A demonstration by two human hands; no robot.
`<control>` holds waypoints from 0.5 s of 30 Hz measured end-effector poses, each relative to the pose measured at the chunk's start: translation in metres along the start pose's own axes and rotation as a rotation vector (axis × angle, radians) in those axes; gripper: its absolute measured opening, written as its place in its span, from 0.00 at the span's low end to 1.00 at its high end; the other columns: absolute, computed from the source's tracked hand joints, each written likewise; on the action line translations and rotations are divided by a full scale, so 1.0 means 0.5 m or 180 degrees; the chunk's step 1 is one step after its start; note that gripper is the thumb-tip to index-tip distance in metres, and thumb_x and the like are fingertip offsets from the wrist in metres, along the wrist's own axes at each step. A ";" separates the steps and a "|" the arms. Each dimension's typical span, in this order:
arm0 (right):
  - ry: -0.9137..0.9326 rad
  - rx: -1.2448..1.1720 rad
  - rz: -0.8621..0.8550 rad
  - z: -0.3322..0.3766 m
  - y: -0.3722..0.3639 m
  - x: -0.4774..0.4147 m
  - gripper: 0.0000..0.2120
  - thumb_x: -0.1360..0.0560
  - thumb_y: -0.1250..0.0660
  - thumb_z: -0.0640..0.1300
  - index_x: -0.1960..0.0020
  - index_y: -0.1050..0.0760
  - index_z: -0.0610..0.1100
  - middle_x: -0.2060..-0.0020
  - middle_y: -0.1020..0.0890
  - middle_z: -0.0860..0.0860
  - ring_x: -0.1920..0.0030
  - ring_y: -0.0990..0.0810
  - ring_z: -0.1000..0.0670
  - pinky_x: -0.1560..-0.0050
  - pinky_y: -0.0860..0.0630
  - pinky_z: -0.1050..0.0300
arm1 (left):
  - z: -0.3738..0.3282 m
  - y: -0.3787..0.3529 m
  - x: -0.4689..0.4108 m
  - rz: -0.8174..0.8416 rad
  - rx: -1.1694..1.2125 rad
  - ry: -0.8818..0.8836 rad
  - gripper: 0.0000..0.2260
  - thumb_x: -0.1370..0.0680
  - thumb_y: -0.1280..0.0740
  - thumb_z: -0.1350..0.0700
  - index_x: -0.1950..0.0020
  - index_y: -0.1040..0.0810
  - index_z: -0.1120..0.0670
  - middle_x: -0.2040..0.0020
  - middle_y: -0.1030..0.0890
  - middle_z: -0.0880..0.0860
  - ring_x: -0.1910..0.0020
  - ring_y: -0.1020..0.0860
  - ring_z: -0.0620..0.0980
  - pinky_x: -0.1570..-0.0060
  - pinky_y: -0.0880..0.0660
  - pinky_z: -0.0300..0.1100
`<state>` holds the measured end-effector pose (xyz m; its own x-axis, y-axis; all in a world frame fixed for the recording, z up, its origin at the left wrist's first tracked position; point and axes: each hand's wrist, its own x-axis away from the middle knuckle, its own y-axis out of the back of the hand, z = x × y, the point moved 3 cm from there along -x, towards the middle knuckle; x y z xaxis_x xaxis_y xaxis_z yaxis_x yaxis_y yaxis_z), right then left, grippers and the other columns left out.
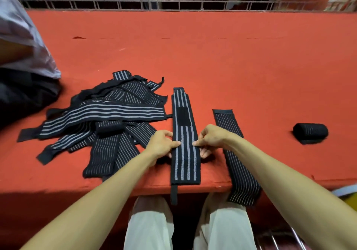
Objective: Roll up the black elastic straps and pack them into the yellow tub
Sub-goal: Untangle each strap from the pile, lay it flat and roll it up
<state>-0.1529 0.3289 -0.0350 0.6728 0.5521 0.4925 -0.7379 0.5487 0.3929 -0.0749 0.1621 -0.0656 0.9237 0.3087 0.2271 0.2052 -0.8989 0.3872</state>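
Single head-worn wide-angle camera, above the near edge of the red table (231, 66), facing forward and steeply down at close range. The left hand (161, 143) and right hand (210, 139) sit mid-frame.

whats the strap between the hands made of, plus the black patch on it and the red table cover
Strap: woven elastic fabric by the look, matte black with grey lengthwise stripes and visible ribbing. Black patch: plain, stripeless, likely hook-and-loop, not certain. Red table cover: felt-like cloth, matte, slightly fuzzy.
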 end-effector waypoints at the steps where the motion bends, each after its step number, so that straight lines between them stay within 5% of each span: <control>1: -0.0024 0.0049 -0.0009 0.001 -0.007 -0.003 0.10 0.24 0.32 0.34 0.63 0.28 0.34 0.71 0.20 0.39 0.74 0.19 0.47 0.72 0.19 0.57 | 0.005 0.005 0.002 -0.0022 -0.0138 -0.0016 0.16 0.25 0.27 0.59 0.40 0.25 0.62 0.60 0.16 0.57 0.75 0.22 0.50 0.74 0.26 0.40; 7: -0.0263 0.0828 -0.0112 -0.013 -0.027 -0.017 0.10 0.24 0.31 0.39 0.55 0.26 0.32 0.68 0.18 0.39 0.72 0.18 0.46 0.71 0.19 0.54 | 0.011 -0.007 0.018 0.0084 -0.1102 -0.0169 0.16 0.24 0.29 0.55 0.40 0.29 0.58 0.66 0.18 0.54 0.78 0.22 0.45 0.72 0.24 0.40; 11: -0.0219 0.1070 -0.0252 -0.009 -0.024 -0.021 0.10 0.25 0.28 0.41 0.58 0.25 0.36 0.71 0.18 0.43 0.74 0.18 0.47 0.72 0.20 0.55 | 0.010 0.014 0.013 0.0025 -0.1765 -0.0159 0.20 0.28 0.26 0.46 0.46 0.32 0.54 0.53 0.20 0.55 0.70 0.22 0.51 0.65 0.23 0.46; 15: -0.0155 0.1530 -0.0364 0.009 -0.021 -0.031 0.11 0.27 0.26 0.43 0.62 0.26 0.39 0.71 0.18 0.46 0.73 0.19 0.49 0.73 0.23 0.60 | 0.010 0.028 0.007 0.0302 -0.1774 -0.0297 0.17 0.26 0.27 0.48 0.46 0.30 0.54 0.56 0.19 0.54 0.75 0.21 0.48 0.67 0.22 0.45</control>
<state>-0.1558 0.3116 -0.0433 0.7560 0.4690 0.4566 -0.6084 0.2460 0.7545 -0.0673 0.1492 -0.0638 0.9595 0.1831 0.2139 -0.0584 -0.6136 0.7874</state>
